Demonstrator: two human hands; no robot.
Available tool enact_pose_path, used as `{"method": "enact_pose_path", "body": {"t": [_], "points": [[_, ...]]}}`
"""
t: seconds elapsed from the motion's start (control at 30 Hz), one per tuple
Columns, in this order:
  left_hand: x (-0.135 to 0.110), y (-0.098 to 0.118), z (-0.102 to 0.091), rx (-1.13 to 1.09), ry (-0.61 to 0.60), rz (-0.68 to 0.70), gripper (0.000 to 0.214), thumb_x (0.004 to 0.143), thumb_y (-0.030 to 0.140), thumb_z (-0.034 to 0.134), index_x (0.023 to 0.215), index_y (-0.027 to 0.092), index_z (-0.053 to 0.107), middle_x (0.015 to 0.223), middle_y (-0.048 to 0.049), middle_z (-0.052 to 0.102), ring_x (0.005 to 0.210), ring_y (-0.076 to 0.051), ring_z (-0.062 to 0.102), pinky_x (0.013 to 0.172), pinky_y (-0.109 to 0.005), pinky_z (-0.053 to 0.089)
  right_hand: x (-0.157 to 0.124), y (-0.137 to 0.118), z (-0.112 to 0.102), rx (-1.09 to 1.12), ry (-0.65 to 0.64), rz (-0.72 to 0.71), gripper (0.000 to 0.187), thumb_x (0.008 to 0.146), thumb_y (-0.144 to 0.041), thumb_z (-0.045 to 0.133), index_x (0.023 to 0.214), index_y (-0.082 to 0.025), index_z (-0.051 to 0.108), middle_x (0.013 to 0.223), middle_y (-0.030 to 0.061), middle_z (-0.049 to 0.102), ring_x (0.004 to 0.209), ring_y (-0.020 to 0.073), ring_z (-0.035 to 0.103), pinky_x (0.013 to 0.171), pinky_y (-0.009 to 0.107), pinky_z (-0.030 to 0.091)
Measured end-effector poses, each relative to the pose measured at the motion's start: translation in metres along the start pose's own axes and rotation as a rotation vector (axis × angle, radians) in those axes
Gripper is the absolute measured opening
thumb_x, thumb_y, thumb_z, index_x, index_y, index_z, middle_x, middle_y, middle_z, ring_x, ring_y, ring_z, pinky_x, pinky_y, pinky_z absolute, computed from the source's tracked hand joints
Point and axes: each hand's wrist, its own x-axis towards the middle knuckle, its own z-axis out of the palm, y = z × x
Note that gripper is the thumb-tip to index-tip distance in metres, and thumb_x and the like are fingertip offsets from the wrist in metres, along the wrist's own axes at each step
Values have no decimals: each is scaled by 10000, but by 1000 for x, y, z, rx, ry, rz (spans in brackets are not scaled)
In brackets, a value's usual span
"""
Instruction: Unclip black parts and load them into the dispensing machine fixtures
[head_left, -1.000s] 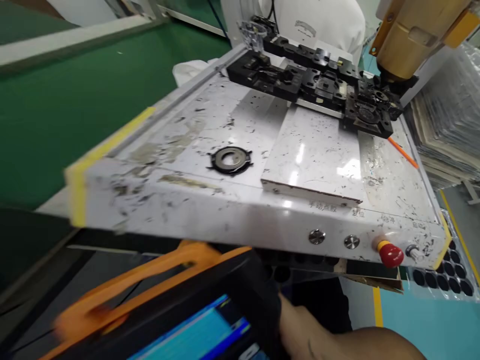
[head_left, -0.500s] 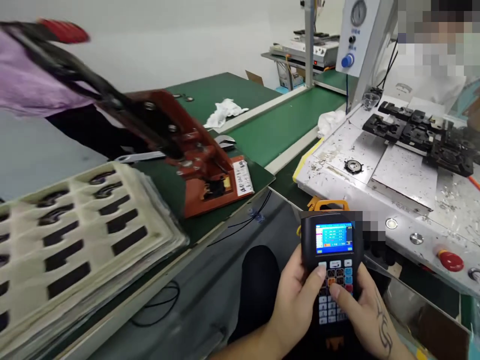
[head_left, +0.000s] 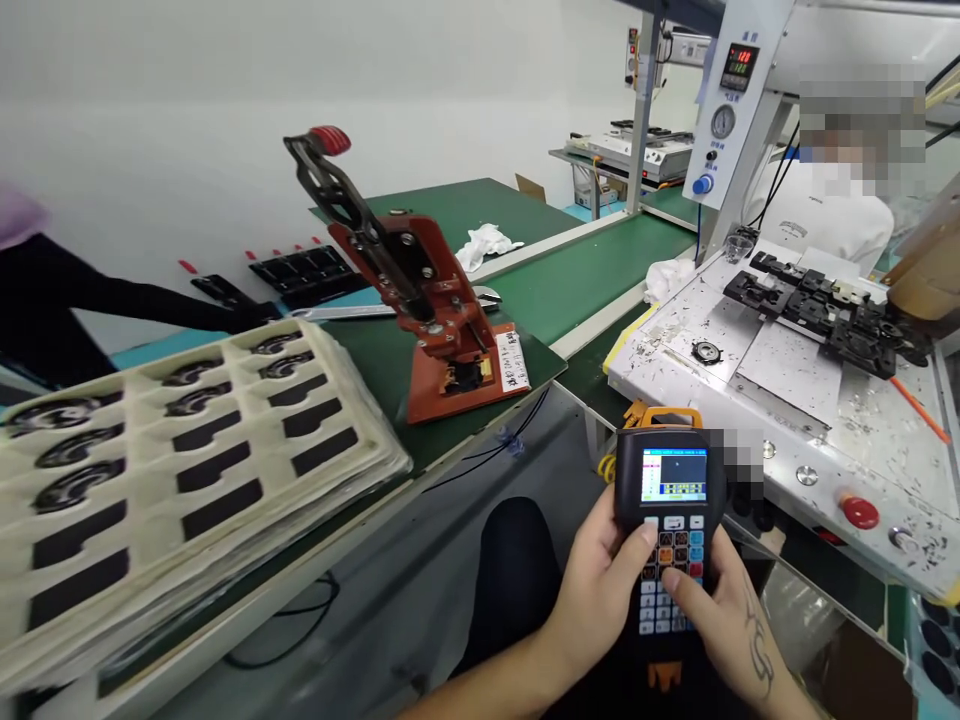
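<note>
Between my two hands is a black handheld keypad controller [head_left: 664, 640] with a small lit screen and an orange loop at its top. My left hand [head_left: 600, 580] wraps its left side, the thumb resting at the upper left keys. From the right, my right hand [head_left: 724, 610] grips the other side, its thumb on the keys near the middle. The fingers behind the controller are hidden. Nearest to it on the right is the front panel of a white machine [head_left: 675, 370], with buttons and a red emergency stop knob [head_left: 859, 511].
Left stands a red toggle press [head_left: 442, 300] beside stacked cream trays [head_left: 382, 440] of black parts. A wrench [head_left: 345, 312] lies behind them. Black fixtures [head_left: 825, 310] sit on the machine. One person [head_left: 817, 210] is behind it, another [head_left: 52, 290] at far left. A green conveyor [head_left: 570, 260] runs between.
My view has swung left and steadied, so the press and trays appear farther right. The controller's screen has changed from a list to a dark panel. Both hands keep their grip.
</note>
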Motion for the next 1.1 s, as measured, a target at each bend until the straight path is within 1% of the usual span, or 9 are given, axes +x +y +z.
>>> {"method": "enact_pose_path", "body": {"t": [0.2,0.33,0.47,0.63,0.77,0.9,1.1], "points": [[-3,4,1,10,-11,10,442,986,385,743,1387,204,707,1272,-115,790,1188,-324,734,1115,-481,563,-3,-8,4,52,25,-5,430,859,-388,772,1254,-228,721,1196,95,801,1077,327,751,965,455,600],[-5,0,-1,35,-24,39,441,994,380,730,1398,206,694,1303,-113,778,1213,-317,722,1133,-471,547,-2,-8,4,58,38,10,365,888,-418,771,1193,-220,747,1127,90,812,1049,327,745,914,439,599],[-5,-3,-1,55,-22,35,416,1001,374,713,1378,200,694,1312,-113,774,1224,-314,716,1130,-458,546,-1,-8,6,51,48,-4,360,911,-437,766,1192,-213,749,1072,85,812,1020,316,739,894,426,594],[-4,-3,-2,74,-11,27,430,991,370,714,1376,181,690,1310,-124,774,1243,-332,710,1145,-475,529,-1,-8,8,59,80,-24,367,897,-442,786,1182,-214,746,1096,84,817,1015,308,752,929,432,598],[-2,-3,-2,69,-2,11,458,982,363,717,1396,172,679,1291,-132,782,1272,-347,696,1164,-494,509,-2,-8,7,51,63,-28,383,897,-414,775,1218,-207,740,1126,89,818,1049,314,753,946,443,601],[0,-4,-2,37,1,-19,434,971,367,726,1360,177,700,1272,-124,791,1287,-347,690,1159,-487,509,-2,-9,5,31,55,-15,401,895,-395,770,1245,-203,735,1125,89,818,1051,319,755,943,455,603],[1,-6,-3,12,-4,-43,422,956,386,753,1326,186,710,1300,-118,785,1269,-342,700,1121,-465,536,-1,-12,6,93,35,-9,447,896,-465,779,1262,-216,719,1138,93,819,1077,324,761,977,469,602]]}}
